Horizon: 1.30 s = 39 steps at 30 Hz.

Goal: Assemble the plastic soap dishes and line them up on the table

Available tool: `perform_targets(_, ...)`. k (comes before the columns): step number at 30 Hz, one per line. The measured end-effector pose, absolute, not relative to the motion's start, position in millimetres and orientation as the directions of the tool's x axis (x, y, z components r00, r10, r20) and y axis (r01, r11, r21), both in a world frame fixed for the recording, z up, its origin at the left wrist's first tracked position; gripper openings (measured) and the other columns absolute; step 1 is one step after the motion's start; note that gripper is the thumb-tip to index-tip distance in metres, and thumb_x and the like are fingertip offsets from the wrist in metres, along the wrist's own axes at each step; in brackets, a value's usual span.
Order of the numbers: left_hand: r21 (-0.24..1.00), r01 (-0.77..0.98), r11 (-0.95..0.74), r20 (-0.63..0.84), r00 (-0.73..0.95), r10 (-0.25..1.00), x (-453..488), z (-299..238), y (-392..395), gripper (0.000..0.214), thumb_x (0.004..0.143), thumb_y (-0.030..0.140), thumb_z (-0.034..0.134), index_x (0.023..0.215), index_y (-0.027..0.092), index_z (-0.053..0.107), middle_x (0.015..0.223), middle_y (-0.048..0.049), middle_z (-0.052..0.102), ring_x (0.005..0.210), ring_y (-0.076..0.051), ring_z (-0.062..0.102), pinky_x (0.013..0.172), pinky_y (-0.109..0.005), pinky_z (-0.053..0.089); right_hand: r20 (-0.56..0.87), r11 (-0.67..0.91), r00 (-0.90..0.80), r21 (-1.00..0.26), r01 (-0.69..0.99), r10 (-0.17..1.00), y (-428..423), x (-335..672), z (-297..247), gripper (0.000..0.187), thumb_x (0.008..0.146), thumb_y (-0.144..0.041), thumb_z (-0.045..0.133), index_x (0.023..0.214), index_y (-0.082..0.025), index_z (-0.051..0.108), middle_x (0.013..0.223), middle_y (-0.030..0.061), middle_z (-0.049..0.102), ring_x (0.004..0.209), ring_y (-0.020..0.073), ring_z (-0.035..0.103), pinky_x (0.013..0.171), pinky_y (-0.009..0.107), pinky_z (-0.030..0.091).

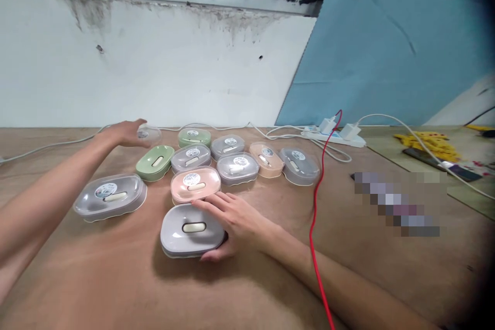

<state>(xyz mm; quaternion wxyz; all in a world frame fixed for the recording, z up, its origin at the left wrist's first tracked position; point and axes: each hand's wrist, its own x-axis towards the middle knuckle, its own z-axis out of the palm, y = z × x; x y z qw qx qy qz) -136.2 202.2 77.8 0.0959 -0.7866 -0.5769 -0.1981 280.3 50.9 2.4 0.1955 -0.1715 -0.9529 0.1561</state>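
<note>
My right hand (232, 224) grips the right side of a grey soap box (185, 229) that has no clear lid, near the front of the wooden table (116, 278). My left hand (126, 133) reaches to the back left and holds a clear plastic lid (149, 135) with a round sticker. Just behind the grey box sits a pink soap box (195, 184) under a clear lid. A green soap box (155, 162) without a lid lies just below my left hand. A grey lidded box (110, 197) stands apart at the left.
Several more lidded soap boxes, green (194, 137), grey (237, 167) and tan (266, 159), crowd the table's middle. A red cable (315, 216) runs across the table beside my right forearm. A white power strip (334, 136) with chargers and white cables lies at the back right, yellow items (429, 144) beyond it.
</note>
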Motion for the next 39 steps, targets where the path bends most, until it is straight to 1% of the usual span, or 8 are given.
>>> perform_targets(3,0.176,0.974,-0.14,0.454,0.046,0.89,-110,94,169,0.087,0.078,0.06,0.075,0.144,0.009,0.051,0.111,-0.017,0.074,0.097,-0.033,0.07,0.086,-0.046,0.056,0.344,0.89,-0.85,-0.368,0.269,0.399,50,279,1,0.103,0.076,-0.068,0.079,0.158,-0.02,0.037,0.148,0.0172,0.058,0.133,0.0343,0.057,0.107,0.048,0.05)
perform_targets(5,0.234,0.955,-0.184,0.514,0.039,0.857,-82,98,136,0.07,0.091,0.058,0.059,0.146,0.015,0.048,0.127,-0.0171,0.068,0.104,-0.031,0.069,0.087,-0.044,0.057,0.374,0.897,-0.839,-0.354,0.266,0.396,50,279,1,0.107,0.074,-0.071,0.079,0.157,-0.019,0.038,0.147,0.0173,0.06,0.132,0.0344,0.059,0.106,0.047,0.051)
perform_targets(8,0.245,0.838,-0.488,0.611,0.258,0.748,-38,86,78,0.058,0.089,0.049,0.06,0.142,0.025,0.051,0.128,-0.0091,0.066,0.109,-0.027,0.065,0.097,-0.043,0.056,0.43,0.91,-0.812,-0.303,0.282,0.395,51,280,3,0.113,0.07,-0.078,0.078,0.157,-0.017,0.039,0.137,0.0169,0.067,0.122,0.0341,0.065,0.1,0.046,0.053)
perform_targets(11,0.176,0.57,-0.802,0.617,0.571,0.541,-3,58,26,0.074,0.08,0.039,0.069,0.149,0.026,0.048,0.137,-0.014,0.055,0.124,-0.033,0.058,0.099,-0.047,0.057,0.46,0.904,-0.779,-0.262,0.339,0.425,54,282,5,0.113,0.064,-0.088,0.073,0.148,-0.016,0.048,0.116,0.0147,0.075,0.101,0.0324,0.071,0.088,0.044,0.054)
perform_targets(16,0.15,0.482,-0.863,0.619,0.635,0.462,13,21,-8,0.084,0.073,0.045,0.072,0.15,0.02,0.048,0.14,-0.0196,0.051,0.124,-0.039,0.056,0.099,-0.054,0.054,0.507,0.875,-0.713,-0.273,0.4,0.484,57,286,5,0.1,0.052,-0.102,0.061,0.108,-0.018,0.06,0.082,0.0072,0.07,0.069,0.0261,0.066,0.064,0.039,0.05)
perform_targets(24,0.146,0.489,-0.86,0.591,0.654,0.472,4,10,-3,0.074,0.077,0.043,0.076,0.142,0.016,0.055,0.139,-0.0203,0.058,0.123,-0.037,0.06,0.099,-0.052,0.051,0.635,0.928,-0.677,-0.246,0.279,0.372,50,283,16,0.093,0.067,-0.085,0.071,0.131,-0.019,0.053,0.114,0.0121,0.073,0.095,0.0281,0.071,0.076,0.04,0.057)
perform_targets(36,0.119,0.504,-0.856,0.53,0.696,0.484,4,5,-1,0.086,0.082,0.063,0.075,0.15,0.016,0.05,0.146,-0.0231,0.056,0.127,-0.04,0.06,0.096,-0.056,0.058,0.589,0.951,-0.748,-0.224,0.214,0.307,52,284,8,0.087,0.077,-0.069,0.074,0.144,-0.017,0.052,0.123,0.0146,0.073,0.1,0.0276,0.072,0.083,0.041,0.06)
perform_targets(39,0.126,0.496,-0.859,0.523,0.703,0.482,2,5,0,0.08,0.085,0.057,0.074,0.15,0.017,0.05,0.147,-0.0228,0.054,0.129,-0.04,0.06,0.095,-0.054,0.06,0.584,0.951,-0.752,-0.227,0.21,0.306,52,284,9,0.086,0.077,-0.066,0.076,0.144,-0.019,0.052,0.125,0.0144,0.073,0.102,0.0282,0.072,0.084,0.041,0.061)
